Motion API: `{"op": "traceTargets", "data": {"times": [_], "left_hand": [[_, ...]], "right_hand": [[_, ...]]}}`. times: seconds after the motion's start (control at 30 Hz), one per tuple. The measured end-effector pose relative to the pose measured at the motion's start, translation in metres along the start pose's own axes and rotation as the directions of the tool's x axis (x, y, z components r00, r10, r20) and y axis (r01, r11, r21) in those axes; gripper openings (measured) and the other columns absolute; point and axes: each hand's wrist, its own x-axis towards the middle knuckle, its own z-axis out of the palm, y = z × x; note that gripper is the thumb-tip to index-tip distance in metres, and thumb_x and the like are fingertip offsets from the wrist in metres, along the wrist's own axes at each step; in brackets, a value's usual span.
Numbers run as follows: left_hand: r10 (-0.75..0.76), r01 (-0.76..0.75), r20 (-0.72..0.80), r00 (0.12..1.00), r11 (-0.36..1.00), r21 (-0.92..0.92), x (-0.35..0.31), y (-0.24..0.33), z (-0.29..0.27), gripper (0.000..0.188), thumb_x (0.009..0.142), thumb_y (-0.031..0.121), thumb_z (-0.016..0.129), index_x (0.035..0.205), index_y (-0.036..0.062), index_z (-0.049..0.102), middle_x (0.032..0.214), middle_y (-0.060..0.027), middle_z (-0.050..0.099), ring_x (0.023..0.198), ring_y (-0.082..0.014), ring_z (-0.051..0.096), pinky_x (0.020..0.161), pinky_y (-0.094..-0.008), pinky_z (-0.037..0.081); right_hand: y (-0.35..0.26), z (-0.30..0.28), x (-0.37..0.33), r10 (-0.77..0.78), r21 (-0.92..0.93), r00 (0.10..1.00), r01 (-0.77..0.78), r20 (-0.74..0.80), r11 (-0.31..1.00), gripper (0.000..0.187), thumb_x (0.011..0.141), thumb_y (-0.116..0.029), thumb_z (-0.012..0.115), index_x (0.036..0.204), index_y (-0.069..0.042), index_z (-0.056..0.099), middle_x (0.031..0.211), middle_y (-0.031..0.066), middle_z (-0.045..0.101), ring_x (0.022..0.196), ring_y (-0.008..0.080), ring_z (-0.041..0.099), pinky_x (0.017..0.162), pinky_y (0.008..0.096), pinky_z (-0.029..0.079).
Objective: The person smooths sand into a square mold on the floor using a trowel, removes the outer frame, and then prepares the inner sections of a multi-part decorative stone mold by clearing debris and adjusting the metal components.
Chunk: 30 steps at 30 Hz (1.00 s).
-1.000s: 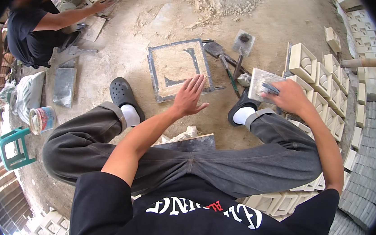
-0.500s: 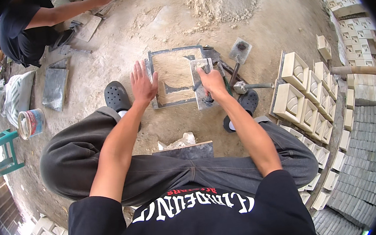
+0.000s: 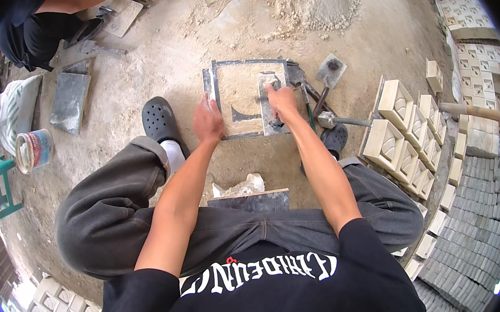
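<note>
At your 12 o'clock, the square mould frame (image 3: 250,61) appears filled with pale powder (image 3: 237,88) but not yet emptied; your right hand (image 3: 281,100) has its grip closed around the hand float (image 3: 270,119) at 3 o'clock on the frame, your left hand (image 3: 208,123), grip indeterminate, at 8 o'clock.

We list a block-moulding workshop: dusty floor (image 3: 191,47); heap of pale sandy powder (image 3: 314,2); square mould frame (image 3: 250,61) packed with powder; rows of cream-coloured recessed blocks (image 3: 398,104); stacked grey slabs (image 3: 477,197), right side.
</note>
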Motion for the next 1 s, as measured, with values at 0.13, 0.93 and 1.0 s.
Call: {"op": "traceTargets", "data": {"times": [0.13,0.93,1.0], "left_hand": [[-0.003,0.003,-0.034,0.999,1.000,-0.012,0.000,-0.005,0.000,0.049,0.100,0.036,0.034,0.135,0.0061,0.050,0.124,-0.0193,0.059,0.114,-0.0360,0.055,0.098,-0.0451,0.041],[-0.021,0.021,-0.048,0.999,1.000,0.012,-0.006,0.002,-0.010,0.042,0.100,0.035,0.037,0.123,0.0086,0.060,0.109,-0.0189,0.067,0.096,-0.0389,0.064,0.082,-0.0478,0.049],[-0.022,0.021,-0.060,0.998,1.000,-0.004,-0.003,0.005,-0.011,0.041,0.100,0.036,0.037,0.123,0.0099,0.060,0.109,-0.0185,0.067,0.096,-0.0392,0.064,0.082,-0.0479,0.049]], "right_hand": [[-0.003,0.002,-0.006,-0.046,0.003,0.999,0.046,0.008,0.999,0.060,0.092,-0.041,0.060,0.057,0.008,0.055,0.045,0.0117,0.050,0.034,0.0240,0.050,0.035,0.0408,0.039],[-0.038,0.035,-0.012,-0.072,-0.016,0.995,0.073,0.074,0.997,0.063,0.092,-0.042,0.058,0.054,0.007,0.054,0.045,0.0152,0.052,0.035,0.0267,0.053,0.037,0.0408,0.042],[-0.046,0.030,-0.014,-0.110,0.034,0.990,0.108,0.086,0.994,0.062,0.091,-0.044,0.059,0.064,0.012,0.059,0.051,0.0173,0.057,0.036,0.0276,0.056,0.038,0.0410,0.044]]}}
